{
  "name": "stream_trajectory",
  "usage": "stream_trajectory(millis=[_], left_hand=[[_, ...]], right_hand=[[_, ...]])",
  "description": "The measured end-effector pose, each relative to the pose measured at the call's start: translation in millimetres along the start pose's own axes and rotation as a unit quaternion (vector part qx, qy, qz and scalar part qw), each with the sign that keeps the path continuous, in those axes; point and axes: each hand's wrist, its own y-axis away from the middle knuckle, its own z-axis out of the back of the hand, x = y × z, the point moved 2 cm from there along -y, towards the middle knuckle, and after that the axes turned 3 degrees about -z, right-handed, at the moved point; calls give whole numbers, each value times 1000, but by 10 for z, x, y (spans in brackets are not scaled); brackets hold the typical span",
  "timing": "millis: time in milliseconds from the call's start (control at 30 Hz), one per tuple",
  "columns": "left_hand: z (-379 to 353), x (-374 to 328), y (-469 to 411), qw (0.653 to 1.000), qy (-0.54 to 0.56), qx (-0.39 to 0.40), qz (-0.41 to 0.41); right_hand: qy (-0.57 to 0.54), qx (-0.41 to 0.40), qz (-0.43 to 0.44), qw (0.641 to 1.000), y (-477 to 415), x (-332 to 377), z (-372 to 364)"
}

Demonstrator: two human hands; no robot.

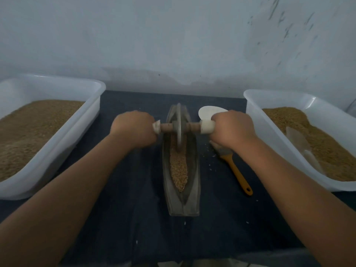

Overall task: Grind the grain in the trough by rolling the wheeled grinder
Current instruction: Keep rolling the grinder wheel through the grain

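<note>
Grip: left hand [134, 128], right hand [233, 128] clench grinder axle [192, 126].

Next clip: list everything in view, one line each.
trough: one, grey, centre of cloth
grain: one strip, tan, in trough
wheeled grinder: one, grey wheel, wooden axle, standing in trough
left tub: one, white, grain-filled, left
right tub: one, white, grain-filled, right
brush: one, yellow handle, right of trough
oval piece: one, white, behind right hand
cloth: one, dark blue, underneath
left hand: one, grips left axle end
right hand: one, grips right axle end
</note>
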Motion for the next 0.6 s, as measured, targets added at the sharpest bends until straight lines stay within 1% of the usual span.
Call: stream_trajectory(millis=[67, 133, 267, 333, 400, 467, 500, 600], left_hand=[[64, -30, -76, 1000, -1, 1, -18], [110, -58, 13, 999, -15, 15, -46], [36, -47, 446, 994, -46, 29, -95], [-4, -28, 519, 994, -54, 15, -97], [-13, -17, 424, 996, -42, 14, -71], [-15, -11, 229, 999, -20, 11, -36], [-4, -11, 126, 1000, -12, 1, -21], [41, -46, -60, 999, -7, -33, 0]], right_hand=[[-3, 8, -13, 1000, -78, -15, -43], [-22, 42, -15, 999, 18, -67, -91], [-68, 119, 34, 990, 529, -184, -86], [-79, 107, 49, 990, 646, -209, -76], [-61, 61, 44, 995, 545, -188, -103], [-32, 6, 23, 999, 297, -126, -148], [-29, -9, 7, 1000, 162, -93, -158], [-39, -8, -27, 999, -119, -44, -165]])
